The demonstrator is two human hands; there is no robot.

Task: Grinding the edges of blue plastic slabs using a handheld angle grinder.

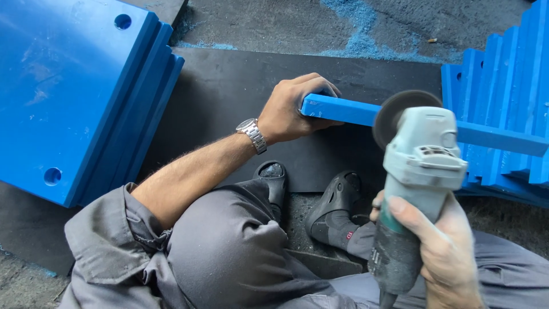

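Observation:
A blue plastic plate point(492, 137) stands on edge across the right of the view, its thin top edge facing me. My left hand point(294, 109), with a metal watch on the wrist, grips the plate's left end. My right hand point(443, 252) holds the grey-green body of an angle grinder point(420, 171). The grinder's round dark disc point(394, 111) rests against the plate's top edge, a little to the right of my left hand.
A stack of blue plates with round holes point(68, 86) lies at the left. More blue plates point(503, 68) stand at the right. A black mat point(229, 97) covers the ground. Blue dust point(360, 34) is scattered beyond it. My feet in black clogs point(334, 209) are below.

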